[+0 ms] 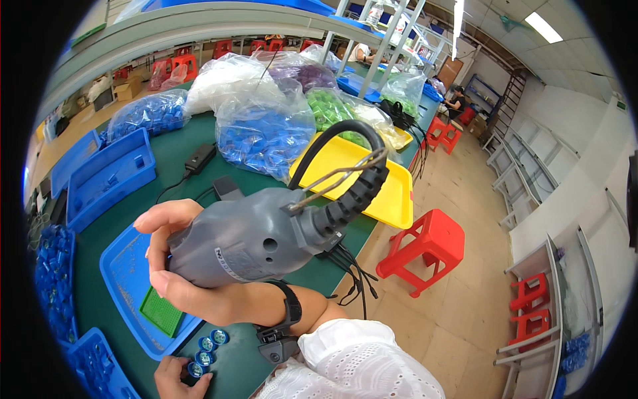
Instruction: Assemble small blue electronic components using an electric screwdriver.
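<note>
My right hand (pixel 193 292) is wrapped round a grey corded electric screwdriver (pixel 232 233), seen from its cable end. A wire hanging loop and a thick black cable rise from it; its tip is hidden. Low in the picture, my left hand (pixel 174 380) pinches a small round blue cup with a circuit board inside (pixel 195 369), thumb and finger on either side. More such blue cups (pixel 207 344) stand in a short line just beyond it on the green table (pixel 242 339). Behind my right hand, a green grid mat (pixel 159 312) lies in a blue tray (pixel 116 266).
Blue bins (pixel 109 176) of blue parts line the left side. Bags of blue parts (pixel 266 136) and green parts (pixel 329 110) sit at the back beside a yellow tray (pixel 395 193). Black cables (pixel 352 263) hang over the right edge, near a red stool (pixel 432 243).
</note>
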The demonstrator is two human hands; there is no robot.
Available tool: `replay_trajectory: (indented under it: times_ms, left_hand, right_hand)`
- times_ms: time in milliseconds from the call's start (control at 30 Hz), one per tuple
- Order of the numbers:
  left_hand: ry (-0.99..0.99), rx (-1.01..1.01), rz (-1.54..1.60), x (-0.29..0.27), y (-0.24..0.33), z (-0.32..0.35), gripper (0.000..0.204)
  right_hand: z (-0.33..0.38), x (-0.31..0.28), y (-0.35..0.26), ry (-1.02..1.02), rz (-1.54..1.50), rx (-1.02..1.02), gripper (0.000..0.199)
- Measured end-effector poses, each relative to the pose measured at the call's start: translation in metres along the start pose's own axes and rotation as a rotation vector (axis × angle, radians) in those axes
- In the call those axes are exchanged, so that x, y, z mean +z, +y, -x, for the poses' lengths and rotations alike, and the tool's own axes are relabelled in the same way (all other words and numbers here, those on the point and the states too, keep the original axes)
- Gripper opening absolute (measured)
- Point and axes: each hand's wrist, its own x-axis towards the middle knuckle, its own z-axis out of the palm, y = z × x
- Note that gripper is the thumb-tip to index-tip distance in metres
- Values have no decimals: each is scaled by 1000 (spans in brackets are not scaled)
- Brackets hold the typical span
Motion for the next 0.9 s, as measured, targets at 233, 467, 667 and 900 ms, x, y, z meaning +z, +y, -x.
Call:
replay_trajectory:
  times_ms: [233, 467, 667, 900]
  left_hand:
    - [-6, -25, 2, -6, 2, 8, 33]
    - [-18, 14, 33, -8, 9, 14, 35]
    - [21, 59, 17, -2, 10, 2, 37]
    - [120, 96, -176, 11, -44, 28, 50]
  right_hand:
    - [5, 6, -17, -58, 23, 173, 44]
    - [12, 3, -25, 9, -42, 199, 45]
    - [5, -8, -35, -18, 23, 110, 44]
    - [11, 14, -17, -28, -61, 71, 44]
